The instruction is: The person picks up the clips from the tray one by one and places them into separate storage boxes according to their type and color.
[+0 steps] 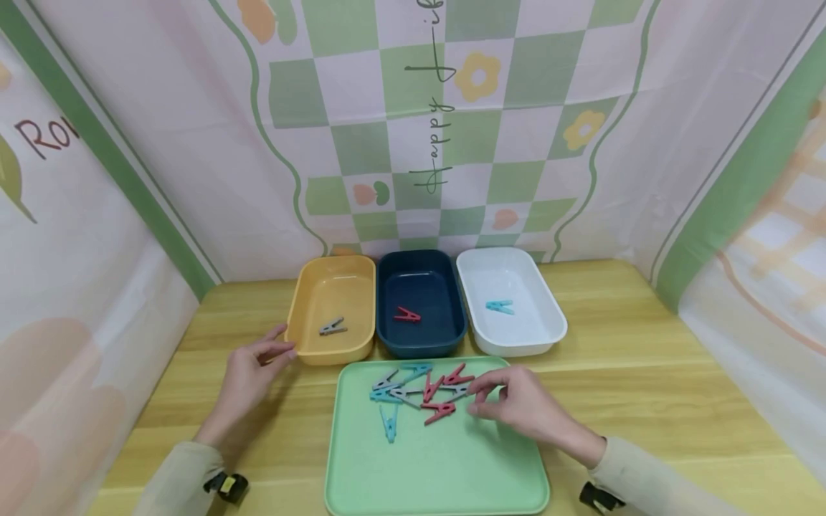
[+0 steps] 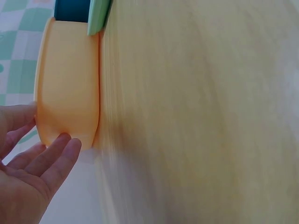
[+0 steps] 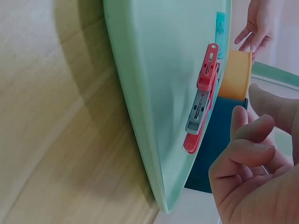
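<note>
My left hand [image 1: 252, 369] touches the near left corner of the yellow container [image 1: 330, 350] with loosely straight fingers. In the left wrist view its fingertips [image 2: 70, 144] lie against that container's outer wall. Over the green tray [image 1: 439, 476], my right hand [image 1: 516, 401] hovers at the right end of a pile of clothespins, thumb and fingers apart. The right wrist view shows nothing held in it. Nearest to it is a grey clothespin [image 1: 457, 391], beside red clothespins [image 1: 440, 411]. Blue clothespins [image 1: 389, 424] lie farther left.
Behind the tray stand the yellow, dark blue [image 1: 419, 351] and white [image 1: 516, 347] containers side by side. They hold a grey clothespin [image 1: 332, 327], a red clothespin [image 1: 406, 314] and a blue clothespin [image 1: 500, 307] respectively. A patterned cloth [image 1: 413, 143] hangs behind the wooden table [image 1: 645, 387].
</note>
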Available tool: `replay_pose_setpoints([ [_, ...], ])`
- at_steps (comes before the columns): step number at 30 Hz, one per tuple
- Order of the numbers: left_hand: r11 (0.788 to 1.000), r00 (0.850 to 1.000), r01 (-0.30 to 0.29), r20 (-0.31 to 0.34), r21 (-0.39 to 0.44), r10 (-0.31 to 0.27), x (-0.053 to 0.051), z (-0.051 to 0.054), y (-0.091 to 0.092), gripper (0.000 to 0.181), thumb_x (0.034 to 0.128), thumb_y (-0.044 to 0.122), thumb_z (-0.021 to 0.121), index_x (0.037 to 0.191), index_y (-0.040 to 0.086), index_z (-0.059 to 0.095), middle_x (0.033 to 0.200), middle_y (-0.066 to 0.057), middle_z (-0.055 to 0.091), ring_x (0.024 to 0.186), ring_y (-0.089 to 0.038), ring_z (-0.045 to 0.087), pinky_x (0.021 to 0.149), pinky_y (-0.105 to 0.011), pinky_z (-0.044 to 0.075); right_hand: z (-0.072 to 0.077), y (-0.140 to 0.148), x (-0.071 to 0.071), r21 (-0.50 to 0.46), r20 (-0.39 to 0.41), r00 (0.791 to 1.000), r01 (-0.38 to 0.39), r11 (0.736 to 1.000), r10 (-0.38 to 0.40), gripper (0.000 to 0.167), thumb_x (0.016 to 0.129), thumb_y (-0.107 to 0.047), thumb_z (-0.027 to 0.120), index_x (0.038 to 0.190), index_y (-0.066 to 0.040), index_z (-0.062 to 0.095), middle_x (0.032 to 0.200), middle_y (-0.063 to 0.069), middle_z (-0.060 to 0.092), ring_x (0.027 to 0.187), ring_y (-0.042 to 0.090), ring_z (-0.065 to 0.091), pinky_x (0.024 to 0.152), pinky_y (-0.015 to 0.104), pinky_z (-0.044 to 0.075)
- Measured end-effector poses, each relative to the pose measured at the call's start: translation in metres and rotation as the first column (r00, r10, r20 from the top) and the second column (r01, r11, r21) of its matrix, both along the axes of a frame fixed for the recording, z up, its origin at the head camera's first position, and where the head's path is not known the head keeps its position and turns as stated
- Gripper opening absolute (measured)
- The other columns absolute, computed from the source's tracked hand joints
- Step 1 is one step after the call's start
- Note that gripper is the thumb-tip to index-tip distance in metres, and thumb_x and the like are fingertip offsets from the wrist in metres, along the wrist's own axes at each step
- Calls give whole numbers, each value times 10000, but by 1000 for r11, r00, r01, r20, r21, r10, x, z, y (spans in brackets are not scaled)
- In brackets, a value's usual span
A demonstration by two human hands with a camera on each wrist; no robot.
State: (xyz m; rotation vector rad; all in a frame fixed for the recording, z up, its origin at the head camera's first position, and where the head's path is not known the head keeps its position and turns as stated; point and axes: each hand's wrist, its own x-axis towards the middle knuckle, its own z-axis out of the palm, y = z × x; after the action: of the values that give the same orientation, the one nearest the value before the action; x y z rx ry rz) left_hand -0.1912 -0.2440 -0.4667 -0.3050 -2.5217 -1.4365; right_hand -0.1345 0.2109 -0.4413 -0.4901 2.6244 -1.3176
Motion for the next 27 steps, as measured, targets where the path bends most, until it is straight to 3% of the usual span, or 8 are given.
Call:
replay_pose_setpoints([
  [8, 1000, 1000, -8, 3, -2, 8, 0, 1, 1, 148, 943, -55, 757, 1089, -84, 759, 1479, -242, 570, 1209, -418, 666, 841, -154, 579, -3, -4, -1, 1, 15, 1000, -22, 1000, 22, 213, 830, -177, 905, 1003, -88, 816, 830, -88, 715, 856, 221, 625, 656, 249, 494],
  [20, 1000, 1000, -9, 10, -7, 9, 1, 2, 1, 149, 952, -51, 748, 1097, -90, 754, 1484, -248, 562, 1223, -425, 655, 850, -154, 575, -12, -1, -4, -59, 115, 993, -10, 998, 17, 277, 817, -141, 911, 1050, -32, 808, 848, -19, 728, 821, 214, 642, 573, 254, 532],
  [27, 1000, 1000, -11, 10, -3, 11, 1, 2, 1, 148, 961, -37, 746, 1100, -87, 755, 1486, -240, 564, 1225, -422, 654, 851, -155, 576, -12, -4, -3, -53, 129, 991, -15, 998, 22, 278, 804, -101, 913, 1046, -15, 804, 841, -2, 735, 808, 211, 651, 589, 252, 523],
])
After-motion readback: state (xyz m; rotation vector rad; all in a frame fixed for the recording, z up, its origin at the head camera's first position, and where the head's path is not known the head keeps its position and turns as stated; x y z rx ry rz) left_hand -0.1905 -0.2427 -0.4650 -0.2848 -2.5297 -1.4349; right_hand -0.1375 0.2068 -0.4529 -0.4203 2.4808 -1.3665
